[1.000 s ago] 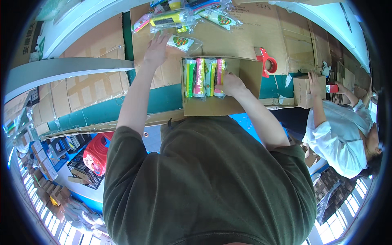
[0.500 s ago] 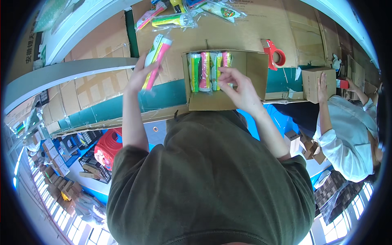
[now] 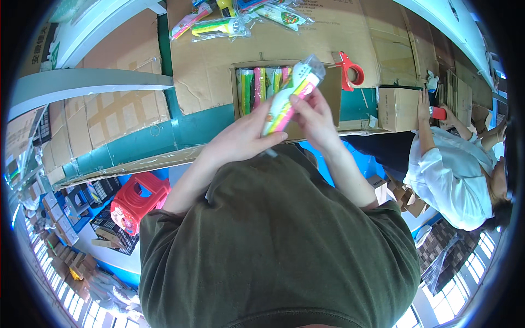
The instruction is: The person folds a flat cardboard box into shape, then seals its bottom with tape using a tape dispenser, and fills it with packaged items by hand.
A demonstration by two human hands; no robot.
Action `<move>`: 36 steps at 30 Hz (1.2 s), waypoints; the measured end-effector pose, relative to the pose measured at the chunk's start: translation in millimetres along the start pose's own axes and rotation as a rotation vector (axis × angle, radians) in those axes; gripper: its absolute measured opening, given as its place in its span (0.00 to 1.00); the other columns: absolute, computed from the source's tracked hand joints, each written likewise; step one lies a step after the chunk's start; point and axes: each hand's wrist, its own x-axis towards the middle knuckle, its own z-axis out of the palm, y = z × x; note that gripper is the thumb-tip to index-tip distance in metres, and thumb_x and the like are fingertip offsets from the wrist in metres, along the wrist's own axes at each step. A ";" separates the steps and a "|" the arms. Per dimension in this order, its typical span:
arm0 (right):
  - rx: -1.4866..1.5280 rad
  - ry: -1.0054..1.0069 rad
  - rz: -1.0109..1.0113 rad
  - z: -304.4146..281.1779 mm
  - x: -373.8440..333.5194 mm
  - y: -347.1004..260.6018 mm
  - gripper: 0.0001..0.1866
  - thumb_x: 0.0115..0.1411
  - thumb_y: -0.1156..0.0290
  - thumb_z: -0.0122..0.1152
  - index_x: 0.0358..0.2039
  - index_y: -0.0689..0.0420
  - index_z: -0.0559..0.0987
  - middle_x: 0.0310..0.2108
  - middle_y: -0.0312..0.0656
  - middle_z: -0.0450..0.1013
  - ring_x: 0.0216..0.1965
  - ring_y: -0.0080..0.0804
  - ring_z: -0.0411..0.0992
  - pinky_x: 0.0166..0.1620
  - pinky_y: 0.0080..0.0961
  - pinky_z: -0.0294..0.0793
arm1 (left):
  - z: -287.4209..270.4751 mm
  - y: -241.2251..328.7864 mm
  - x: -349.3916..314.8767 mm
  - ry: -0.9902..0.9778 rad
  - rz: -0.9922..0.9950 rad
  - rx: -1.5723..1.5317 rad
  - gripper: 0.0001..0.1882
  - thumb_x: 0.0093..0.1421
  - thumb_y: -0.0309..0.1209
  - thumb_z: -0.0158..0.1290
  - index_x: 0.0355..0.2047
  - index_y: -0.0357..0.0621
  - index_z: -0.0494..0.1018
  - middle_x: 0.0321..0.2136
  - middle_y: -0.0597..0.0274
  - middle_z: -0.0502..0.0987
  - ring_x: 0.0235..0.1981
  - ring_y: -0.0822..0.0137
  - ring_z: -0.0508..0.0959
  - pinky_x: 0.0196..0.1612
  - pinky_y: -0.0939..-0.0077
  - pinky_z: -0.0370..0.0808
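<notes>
My left hand (image 3: 239,135) and my right hand (image 3: 317,119) are both closed on one long packet (image 3: 285,104) in clear plastic. It shows white, yellow and pink parts and is tilted, its upper end leaning right. The left fingers grip its lower part; the right thumb and fingers pinch it near the middle. Behind it stands an open cardboard box (image 3: 331,93), partly hidden by my hands. Several similar wrapped packets (image 3: 258,86) in green, yellow, pink and white stand side by side in its left part.
More wrapped packets (image 3: 219,27) lie loose at the back of the cardboard-covered table (image 3: 213,60). A red tape dispenser (image 3: 350,72) lies right of the box. Further right, a co-worker's hands are at a small carton (image 3: 403,109). A red plastic stool (image 3: 139,199) stands at lower left.
My left hand has brought the packet from the left to in front of the box. My right hand has left the packets in the box and taken hold of this one too.
</notes>
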 end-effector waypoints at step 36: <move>-0.879 0.452 0.214 -125.4 108.0 103.7 0.19 0.67 0.69 0.55 0.57 0.60 0.72 0.45 0.42 0.77 0.43 0.31 0.74 0.48 0.28 0.73 | -19.1 -81.9 13.1 0.212 -0.396 0.012 0.42 0.64 0.42 0.52 0.70 0.42 0.43 0.61 0.39 0.63 0.49 0.43 0.76 0.55 0.59 0.72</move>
